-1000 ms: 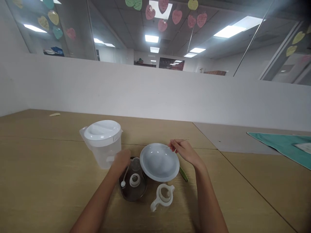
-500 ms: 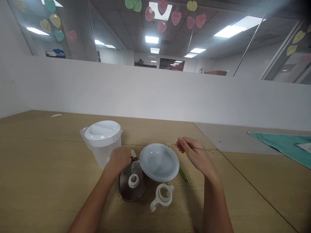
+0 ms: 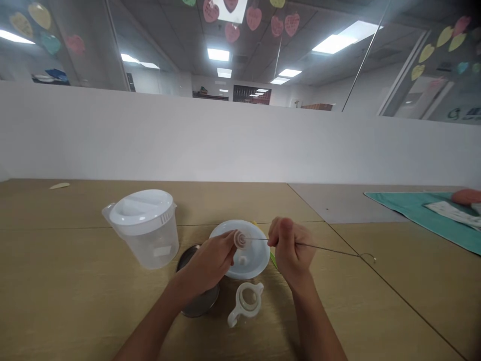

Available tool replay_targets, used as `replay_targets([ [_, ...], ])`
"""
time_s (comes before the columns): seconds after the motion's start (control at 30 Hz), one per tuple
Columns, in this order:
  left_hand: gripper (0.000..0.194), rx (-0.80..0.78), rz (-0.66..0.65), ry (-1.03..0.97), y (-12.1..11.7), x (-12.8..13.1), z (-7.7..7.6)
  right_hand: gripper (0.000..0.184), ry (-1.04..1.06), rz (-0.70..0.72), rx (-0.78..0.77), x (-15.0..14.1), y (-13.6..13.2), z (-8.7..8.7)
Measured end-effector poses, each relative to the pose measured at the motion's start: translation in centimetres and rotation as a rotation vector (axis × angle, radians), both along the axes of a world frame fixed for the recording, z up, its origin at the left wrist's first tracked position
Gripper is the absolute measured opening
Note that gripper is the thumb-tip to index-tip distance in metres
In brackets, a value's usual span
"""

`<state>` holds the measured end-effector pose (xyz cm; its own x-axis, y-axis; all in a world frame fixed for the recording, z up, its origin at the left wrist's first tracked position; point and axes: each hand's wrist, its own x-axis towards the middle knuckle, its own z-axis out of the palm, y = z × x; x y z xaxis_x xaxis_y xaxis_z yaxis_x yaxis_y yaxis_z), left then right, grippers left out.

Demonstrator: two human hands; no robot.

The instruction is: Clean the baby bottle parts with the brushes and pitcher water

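Observation:
Over the white bowl [image 3: 259, 263], my left hand [image 3: 212, 258] is closed on a small translucent round piece [image 3: 239, 239] with a ringed face, its kind unclear. My right hand [image 3: 291, 248] is a fist around a thin looped wire [image 3: 334, 249], like the handle of a narrow cleaning brush. Leftward, the wire runs up to the round piece; whether it enters is too blurred to tell. The loop sticks out to the right. Beneath my left wrist lies a dark metal tray [image 3: 201, 307], mostly covered, its contents hidden.
A lidded clear pitcher [image 3: 154, 245] stands left. In front of the bowl is a two-handled white ring-top cup [image 3: 248, 298]. Something green [image 3: 273, 259] shows behind the bowl's right edge. A teal cloth [image 3: 409, 205] lies far right, a pale flat piece [image 3: 60, 185] far left.
My left hand has come from the tray to above the bowl with the round piece. My right hand has turned into a fist, bringing the wire to it. The view has shifted right.

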<state>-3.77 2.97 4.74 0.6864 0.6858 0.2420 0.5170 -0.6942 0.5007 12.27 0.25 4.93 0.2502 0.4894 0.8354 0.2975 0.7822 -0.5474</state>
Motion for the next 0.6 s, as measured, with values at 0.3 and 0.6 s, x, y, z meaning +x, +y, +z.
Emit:
replay_targets([
  [0.3, 0.024, 0.080, 0.029, 0.005, -0.02, -0.10, 0.14, 0.048, -0.105, -0.072, -0.064, -0.04, 0.39, -0.35],
  [0.6, 0.028, 0.073, 0.002, -0.065, 0.29, 0.23, -0.70, 0.057, 0.162, -0.061, -0.150, -0.48, 0.85, 0.33],
])
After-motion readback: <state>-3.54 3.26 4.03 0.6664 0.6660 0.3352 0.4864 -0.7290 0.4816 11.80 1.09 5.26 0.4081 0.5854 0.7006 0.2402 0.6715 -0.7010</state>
